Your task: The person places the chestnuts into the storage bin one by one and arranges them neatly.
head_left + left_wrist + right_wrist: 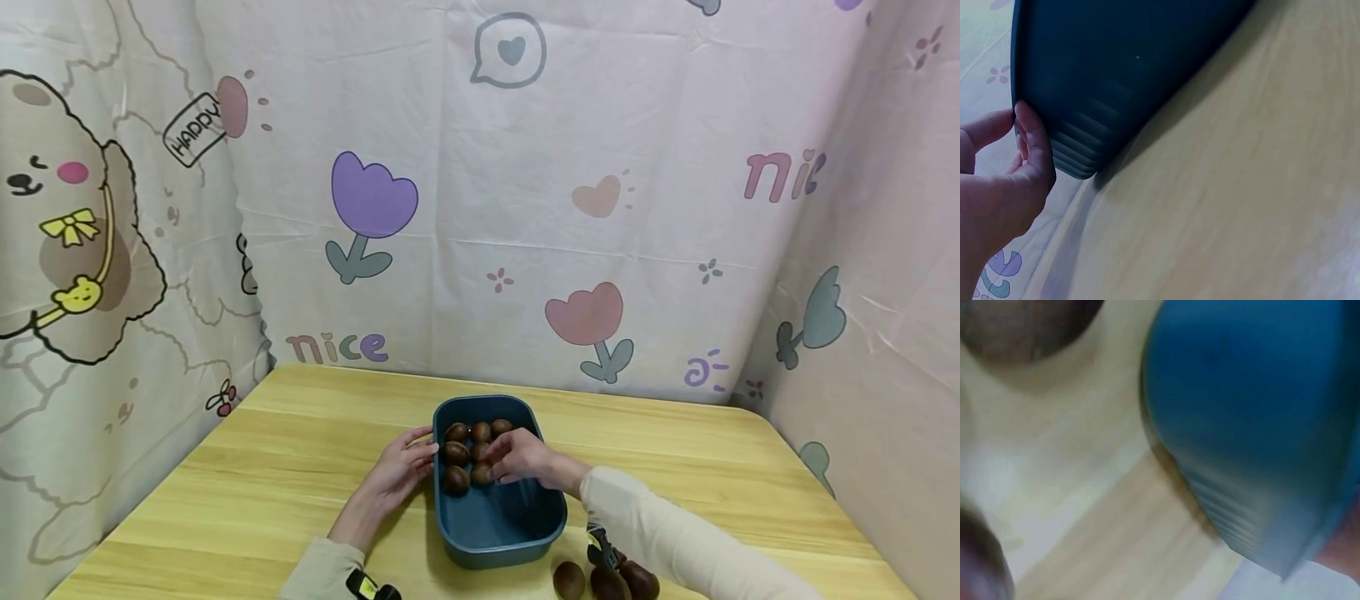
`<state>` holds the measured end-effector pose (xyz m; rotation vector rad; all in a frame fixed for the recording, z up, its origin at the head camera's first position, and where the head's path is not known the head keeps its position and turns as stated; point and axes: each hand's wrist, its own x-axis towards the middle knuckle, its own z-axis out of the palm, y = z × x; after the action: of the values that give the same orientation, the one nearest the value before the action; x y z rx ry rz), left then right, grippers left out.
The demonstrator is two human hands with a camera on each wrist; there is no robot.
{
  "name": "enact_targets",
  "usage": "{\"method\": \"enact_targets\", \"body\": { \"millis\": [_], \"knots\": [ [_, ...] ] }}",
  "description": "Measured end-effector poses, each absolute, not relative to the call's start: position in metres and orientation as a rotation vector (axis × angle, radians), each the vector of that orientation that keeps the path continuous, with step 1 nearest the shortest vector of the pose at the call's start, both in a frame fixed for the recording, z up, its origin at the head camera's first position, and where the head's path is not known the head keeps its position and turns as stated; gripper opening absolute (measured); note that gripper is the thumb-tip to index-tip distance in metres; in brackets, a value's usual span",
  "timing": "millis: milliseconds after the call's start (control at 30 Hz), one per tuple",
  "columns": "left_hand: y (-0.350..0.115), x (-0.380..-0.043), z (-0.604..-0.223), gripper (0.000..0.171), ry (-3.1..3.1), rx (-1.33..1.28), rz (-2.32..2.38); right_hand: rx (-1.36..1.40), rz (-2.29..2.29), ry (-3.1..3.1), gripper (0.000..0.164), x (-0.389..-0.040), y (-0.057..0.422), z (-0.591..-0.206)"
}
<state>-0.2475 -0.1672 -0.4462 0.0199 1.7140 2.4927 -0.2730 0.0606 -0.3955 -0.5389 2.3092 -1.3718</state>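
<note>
A dark blue rectangular container (500,533) stands on the table, with several dark brown egg-shaped fruits (455,481) lined up in rows at its far and left side. At its left wall is my left hand (401,471); in the left wrist view that hand's thumb and fingers (1034,134) grip the rim. My right hand (525,458) is inside the container over the fruits, fingers bent and fingertips right at one in the middle column. The hand covers part of the rows, and I cannot tell whether it holds that fruit. Only the container's outer wall (1235,412) shows large in the blurred right wrist view.
More brown fruits (568,580) lie on the wooden table (337,400) near its front edge, partly under the right forearm. A printed cloth (480,275) hangs behind the table and along both sides.
</note>
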Motion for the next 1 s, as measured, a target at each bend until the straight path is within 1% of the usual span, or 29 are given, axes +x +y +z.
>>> {"method": "enact_targets", "body": {
  "millis": [133,333,567,700,1000],
  "knots": [
    [-0.168,-0.247,-0.447,0.049,1.725,0.007,2.491,-0.63,-1.326,2.336,0.028,-0.277,0.064,-0.382],
    [-0.168,-0.247,-0.447,0.05,1.717,0.011,2.491,-0.783,-1.353,2.381,0.026,-0.281,0.077,-0.359],
    [-0.17,-0.248,-0.446,0.05,1.713,0.008,2.491,-0.874,-1.423,2.412,0.028,-0.268,0.108,-0.344],
    [-0.17,-0.248,-0.446,0.051,1.7,0.007,2.494,-0.854,-1.471,2.419,0.028,-0.262,0.128,-0.35],
    [-0.168,-0.247,-0.446,0.052,1.706,0.016,2.48,-0.73,-1.459,2.412,0.03,-0.245,0.168,-0.384]
  ]
}}
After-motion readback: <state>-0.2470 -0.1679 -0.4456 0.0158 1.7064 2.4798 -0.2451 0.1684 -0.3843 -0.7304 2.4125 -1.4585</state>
